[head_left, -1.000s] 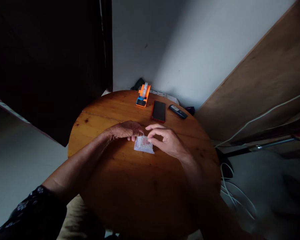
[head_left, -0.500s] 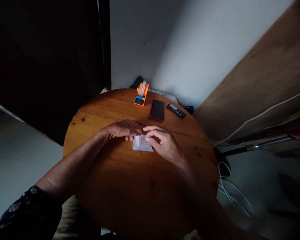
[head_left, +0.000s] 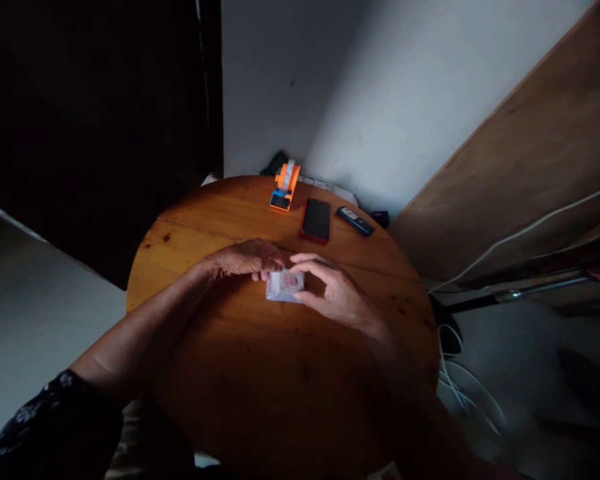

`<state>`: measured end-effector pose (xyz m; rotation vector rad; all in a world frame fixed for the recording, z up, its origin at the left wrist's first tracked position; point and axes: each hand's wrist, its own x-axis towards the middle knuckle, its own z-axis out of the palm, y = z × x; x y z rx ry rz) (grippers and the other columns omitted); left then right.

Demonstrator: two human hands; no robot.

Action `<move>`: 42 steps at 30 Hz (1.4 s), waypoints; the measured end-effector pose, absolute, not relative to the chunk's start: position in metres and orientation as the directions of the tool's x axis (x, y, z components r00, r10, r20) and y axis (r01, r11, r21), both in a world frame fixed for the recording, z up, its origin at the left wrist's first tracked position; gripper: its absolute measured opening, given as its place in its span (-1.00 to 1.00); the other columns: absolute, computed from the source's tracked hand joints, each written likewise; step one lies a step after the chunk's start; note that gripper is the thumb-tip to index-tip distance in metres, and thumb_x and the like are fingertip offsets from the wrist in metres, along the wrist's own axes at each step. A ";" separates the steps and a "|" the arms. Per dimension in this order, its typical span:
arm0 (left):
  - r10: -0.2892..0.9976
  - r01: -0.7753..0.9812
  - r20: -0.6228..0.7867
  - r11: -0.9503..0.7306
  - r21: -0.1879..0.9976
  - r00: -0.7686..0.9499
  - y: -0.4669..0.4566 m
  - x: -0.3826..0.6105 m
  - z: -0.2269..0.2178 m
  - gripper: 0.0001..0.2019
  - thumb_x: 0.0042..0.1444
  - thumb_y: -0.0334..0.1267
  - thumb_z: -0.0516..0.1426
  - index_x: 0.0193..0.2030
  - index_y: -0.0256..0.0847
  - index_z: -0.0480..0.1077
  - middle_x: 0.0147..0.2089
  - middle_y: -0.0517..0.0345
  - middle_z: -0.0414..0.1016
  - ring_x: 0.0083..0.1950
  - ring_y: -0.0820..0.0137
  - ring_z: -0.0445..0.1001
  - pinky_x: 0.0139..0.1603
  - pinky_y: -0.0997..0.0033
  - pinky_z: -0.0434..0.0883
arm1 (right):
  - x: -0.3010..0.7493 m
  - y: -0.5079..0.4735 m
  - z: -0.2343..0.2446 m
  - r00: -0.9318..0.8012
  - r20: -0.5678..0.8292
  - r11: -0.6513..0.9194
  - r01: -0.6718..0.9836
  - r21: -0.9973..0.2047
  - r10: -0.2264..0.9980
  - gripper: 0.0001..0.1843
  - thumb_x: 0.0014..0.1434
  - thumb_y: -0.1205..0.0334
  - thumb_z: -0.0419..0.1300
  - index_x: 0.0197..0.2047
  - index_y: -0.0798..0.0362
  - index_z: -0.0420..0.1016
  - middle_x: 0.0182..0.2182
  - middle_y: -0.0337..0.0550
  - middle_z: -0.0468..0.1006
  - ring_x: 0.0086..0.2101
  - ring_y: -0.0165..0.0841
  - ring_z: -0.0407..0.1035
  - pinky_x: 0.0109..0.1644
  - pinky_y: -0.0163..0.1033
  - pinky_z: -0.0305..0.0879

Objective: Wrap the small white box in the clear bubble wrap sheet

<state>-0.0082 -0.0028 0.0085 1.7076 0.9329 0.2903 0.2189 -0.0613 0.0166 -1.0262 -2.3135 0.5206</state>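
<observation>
A small, pale packet in clear plastic wrapping (head_left: 283, 293), with a reddish mark on its top, lies low over the middle of the wooden table. My left hand (head_left: 250, 259) is closed on its upper left edge, with the thumb on top and some fingers hidden beneath. From the right, my right hand (head_left: 333, 287) curves around the packet, thumb at the lower right edge and fingertips at the upper side. What the packet contains is too blurred to tell.
Toward the back of the round table (head_left: 200, 213) stand an orange and blue tape dispenser (head_left: 286, 187), a red-edged phone (head_left: 315, 220) and a dark handheld device (head_left: 355, 220). A wall rises behind. White cables (head_left: 455, 373) hang at the right.
My right thumb has moved from the packet's top to its lower right edge, so its fingers now spread wider around it. The reddish mark shows more. My left hand stays almost still.
</observation>
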 end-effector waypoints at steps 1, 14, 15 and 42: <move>0.712 0.433 -0.260 -0.068 0.899 0.652 -0.003 -0.008 0.008 -0.68 0.17 -0.15 0.14 -0.03 -0.31 0.46 -0.34 0.09 0.53 -0.34 0.42 0.48 -0.36 0.46 0.41 | 0.220 -0.060 0.015 -0.554 0.328 0.633 0.555 -0.539 0.765 -0.73 0.07 0.37 0.31 -0.14 -0.07 0.55 0.08 -0.12 0.54 0.05 -0.22 0.45 0.19 -0.03 0.35; 0.715 0.342 -0.209 -0.045 0.939 0.667 -0.003 -0.006 0.002 -0.76 0.13 -0.23 0.16 -0.09 -0.26 0.49 -0.26 0.08 0.56 -0.28 0.44 0.50 -0.26 0.46 0.41 | 0.212 -0.053 -0.001 -0.383 0.519 0.641 0.541 -0.545 0.764 -0.85 0.25 0.33 0.14 -0.34 -0.04 0.48 -0.06 -0.11 0.62 -0.04 -0.26 0.50 0.11 -0.06 0.40; 0.717 0.342 -0.212 -0.039 0.939 0.664 -0.003 -0.006 0.003 -0.76 0.13 -0.24 0.16 -0.09 -0.27 0.49 -0.27 0.08 0.55 -0.29 0.44 0.49 -0.27 0.46 0.42 | 0.212 -0.053 0.000 -0.375 0.517 0.636 0.528 -0.563 0.769 -0.87 0.25 0.33 0.14 -0.32 -0.04 0.47 -0.05 -0.10 0.62 -0.03 -0.26 0.50 0.11 -0.06 0.40; 0.721 0.341 -0.193 -0.064 0.938 0.666 -0.008 -0.004 0.007 -0.74 0.08 -0.23 0.14 -0.11 -0.25 0.49 -0.25 0.12 0.53 -0.28 0.43 0.44 -0.27 0.45 0.33 | 0.208 -0.054 -0.009 -0.431 0.524 0.673 0.564 -0.478 0.735 -0.84 0.30 0.32 0.08 -0.32 -0.04 0.43 -0.03 -0.07 0.59 -0.01 -0.24 0.47 0.10 -0.04 0.36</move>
